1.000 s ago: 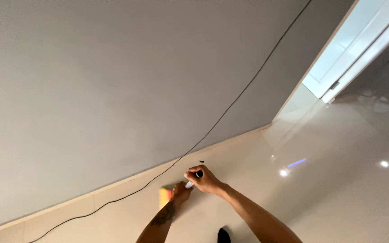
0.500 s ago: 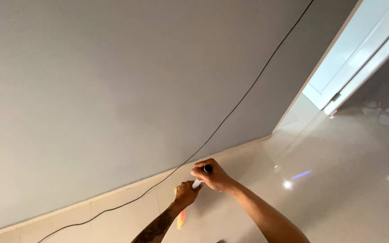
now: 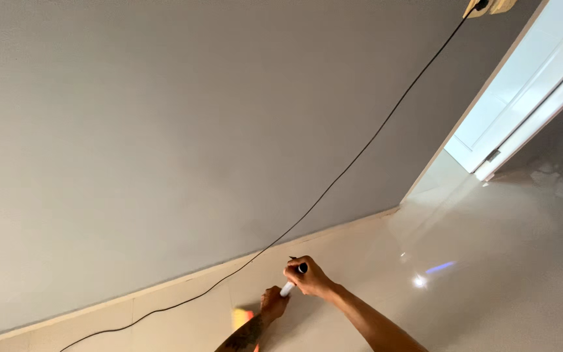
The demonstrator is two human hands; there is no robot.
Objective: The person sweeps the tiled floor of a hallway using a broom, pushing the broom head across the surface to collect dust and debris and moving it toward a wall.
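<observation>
Glossy cream tiled floor [image 3: 490,287] fills the lower right of the head view, meeting a plain grey wall [image 3: 164,130] along a pale skirting board [image 3: 164,287] that runs diagonally from bottom left up to the doorway; white door frame [image 3: 522,111] at upper right, bright beyond it; ceiling-light reflections show as spots on the tiles at the right side of the floor. Thin black cable [image 3: 333,186] hangs down the wall from a socket [image 3: 483,6] at the top edge, crosses the skirting and trails along the floor toward the bottom left corner.

Right hand [image 3: 311,280] is low on the floor just beside the skirting, fingers closed around a marker pen [image 3: 291,281] with white barrel and black end; pen tilted, black end up by the knuckles, white end down toward the left hand; tip itself hidden, cannot tell if it touches the tile. Small black mark [image 3: 292,258] on the floor just above the right hand, near the skirting.

Left hand [image 3: 273,303] sits just below and left of the right one, touching or nearly touching the pen's lower end; fingers curled, pressed down on a yellow and orange-red object [image 3: 242,318] lying flat on the floor; object blurred and partly covered, kind unclear; whether it is gripped or only held down, cannot tell. Tattooed left forearm [image 3: 242,336] comes in from the bottom edge.
</observation>
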